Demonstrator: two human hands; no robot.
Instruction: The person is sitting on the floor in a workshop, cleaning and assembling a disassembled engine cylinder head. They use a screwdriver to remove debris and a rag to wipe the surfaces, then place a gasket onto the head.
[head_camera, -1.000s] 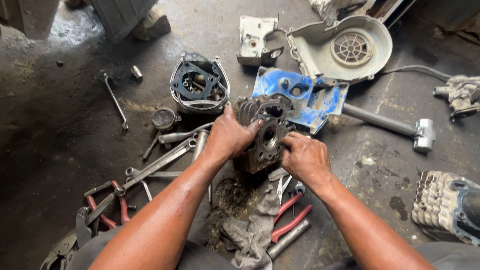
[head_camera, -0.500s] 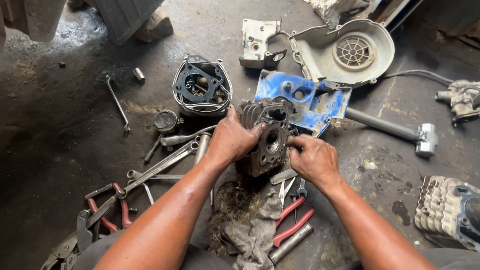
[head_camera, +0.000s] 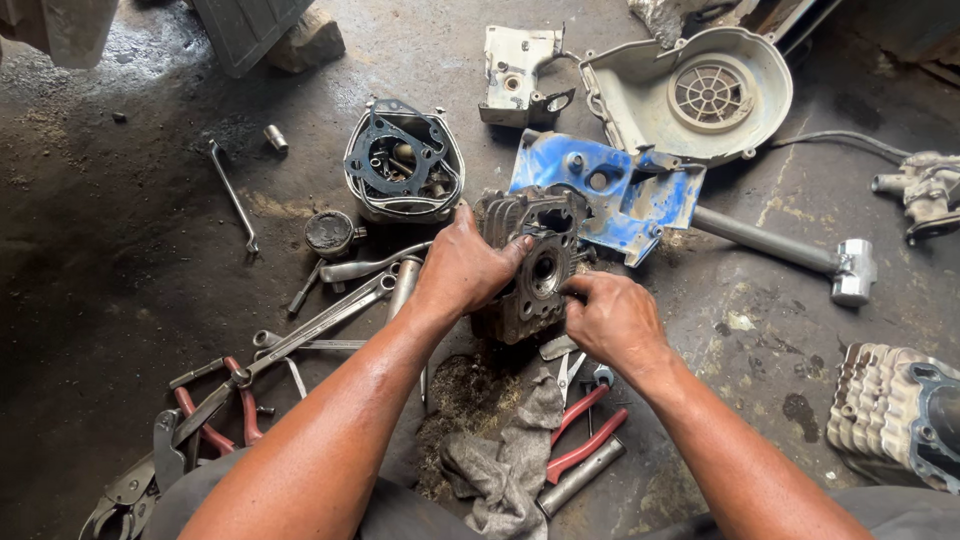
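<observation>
Stained, oily concrete floor (head_camera: 90, 260) fills the view, and every part lies on it around the grip at the centre. Far left of the grip a thin wrench (head_camera: 233, 197) and a small socket (head_camera: 275, 138) are seen, well apart from the hands. Down-left of the grip, red-handled pliers (head_camera: 215, 410) and long flat spanners (head_camera: 320, 322) are spread beside the left forearm. Just left of the grip a piston (head_camera: 330, 234) stands, and up-left of it a round cover (head_camera: 404, 165) holding a gasket and small bolts.

The left hand (head_camera: 465, 268) is clamped over the left side of the cylinder head (head_camera: 530, 265), fingers curled across its finned top. The head is held upright on the floor, its ported face turned toward the camera. The right hand (head_camera: 612, 320) is pressed against the head's lower right edge, fingertips pinched at it; whether something small is held between them cannot be told.

Directly below the grip a grey rag (head_camera: 510, 460), red cutters (head_camera: 585, 432) and a metal tube (head_camera: 580, 478) are laid. Just behind the grip a blue plate (head_camera: 620, 195) is seen, touching or nearly touching the head. Up-right a white fan housing (head_camera: 700, 95) lies, to the right a hammer (head_camera: 790, 250), and far down-right a finned cylinder (head_camera: 890, 410).
</observation>
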